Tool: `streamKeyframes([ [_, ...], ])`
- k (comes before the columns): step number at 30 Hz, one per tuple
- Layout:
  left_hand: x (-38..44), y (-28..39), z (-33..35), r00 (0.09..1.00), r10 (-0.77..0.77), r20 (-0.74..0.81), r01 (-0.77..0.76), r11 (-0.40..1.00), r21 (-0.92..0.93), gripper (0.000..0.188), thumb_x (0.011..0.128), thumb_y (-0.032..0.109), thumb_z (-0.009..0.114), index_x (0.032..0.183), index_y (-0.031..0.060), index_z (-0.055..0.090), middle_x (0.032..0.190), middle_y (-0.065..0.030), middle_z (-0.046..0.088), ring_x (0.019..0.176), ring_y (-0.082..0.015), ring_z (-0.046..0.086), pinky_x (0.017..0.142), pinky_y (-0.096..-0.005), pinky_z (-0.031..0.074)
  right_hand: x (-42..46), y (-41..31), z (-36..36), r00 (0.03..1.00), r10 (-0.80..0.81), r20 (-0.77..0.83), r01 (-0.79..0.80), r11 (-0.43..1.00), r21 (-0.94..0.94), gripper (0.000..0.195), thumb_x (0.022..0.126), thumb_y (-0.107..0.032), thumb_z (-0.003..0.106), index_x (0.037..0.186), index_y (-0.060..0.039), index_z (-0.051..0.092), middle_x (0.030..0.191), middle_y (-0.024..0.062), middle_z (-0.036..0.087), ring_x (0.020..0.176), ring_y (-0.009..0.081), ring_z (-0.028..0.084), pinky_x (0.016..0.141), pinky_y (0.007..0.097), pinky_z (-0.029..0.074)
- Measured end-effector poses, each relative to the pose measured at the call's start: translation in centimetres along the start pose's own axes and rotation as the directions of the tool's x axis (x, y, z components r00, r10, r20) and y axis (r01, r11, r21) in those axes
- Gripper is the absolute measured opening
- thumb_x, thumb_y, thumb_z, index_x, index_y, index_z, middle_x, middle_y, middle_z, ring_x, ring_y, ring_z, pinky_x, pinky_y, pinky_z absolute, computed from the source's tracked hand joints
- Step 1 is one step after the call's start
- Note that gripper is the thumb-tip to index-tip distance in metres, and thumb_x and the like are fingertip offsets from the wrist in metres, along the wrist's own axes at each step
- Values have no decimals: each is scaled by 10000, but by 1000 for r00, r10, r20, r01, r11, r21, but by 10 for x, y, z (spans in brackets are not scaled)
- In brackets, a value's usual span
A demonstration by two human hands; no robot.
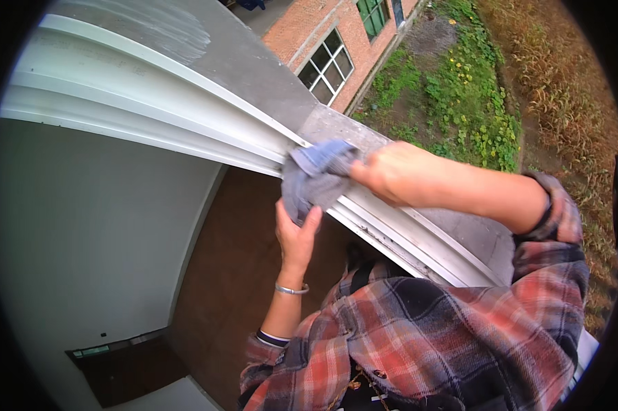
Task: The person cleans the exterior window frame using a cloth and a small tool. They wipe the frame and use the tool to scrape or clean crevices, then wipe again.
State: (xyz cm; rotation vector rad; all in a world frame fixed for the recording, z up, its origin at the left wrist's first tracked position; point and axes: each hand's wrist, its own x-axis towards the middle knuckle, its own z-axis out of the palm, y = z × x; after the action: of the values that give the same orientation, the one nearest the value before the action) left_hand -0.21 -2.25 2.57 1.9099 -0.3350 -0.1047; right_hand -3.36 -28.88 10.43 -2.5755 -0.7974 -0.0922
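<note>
A bunched grey-blue cloth [316, 177] lies over the white window frame [226, 131], across its grooved sill track. My right hand [391, 172], slightly blurred, is closed on the cloth's right side above the frame. Below the cloth, on the room side, my left hand [296, 234] grips its lower edge between thumb and fingers; a silver bracelet circles that wrist. Dark dirt [386, 241] shows in the lower track, to the right of the cloth.
Outside runs a grey concrete ledge [273, 72], with a brick building [309, 31], green plants [458, 92] and dry brown crops [561, 77] far below. Indoors are a pale wall [93, 221], a brown floor [221, 267] and a dark doorway [134, 370].
</note>
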Motion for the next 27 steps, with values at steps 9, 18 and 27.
streamKeyframes([
  [9,-7,-11,13,965,-264,-2,244,894,-376,308,839,61,680,1118,-16,573,1009,-35,625,903,-120,571,848,-260,452,56,-23,10,992,95,-80,-107,981,-164,190,803,-74,532,949,45,512,653,163,579,580,343,622,495,447,492],
  [18,-44,-8,15,976,-214,43,217,968,-128,227,835,91,668,1016,-27,598,898,-38,627,829,-128,570,755,-277,468,-14,-33,-2,994,99,47,-89,979,-183,312,797,-67,517,1067,90,520,698,190,586,553,311,631,456,408,514],
  [27,-27,14,22,987,-11,-162,23,997,73,364,796,101,653,1108,-53,545,993,-168,658,910,-240,633,823,-351,486,4,-25,14,992,21,-126,-52,967,-250,316,800,-71,526,1063,103,528,696,169,591,496,263,600,409,399,491],
])
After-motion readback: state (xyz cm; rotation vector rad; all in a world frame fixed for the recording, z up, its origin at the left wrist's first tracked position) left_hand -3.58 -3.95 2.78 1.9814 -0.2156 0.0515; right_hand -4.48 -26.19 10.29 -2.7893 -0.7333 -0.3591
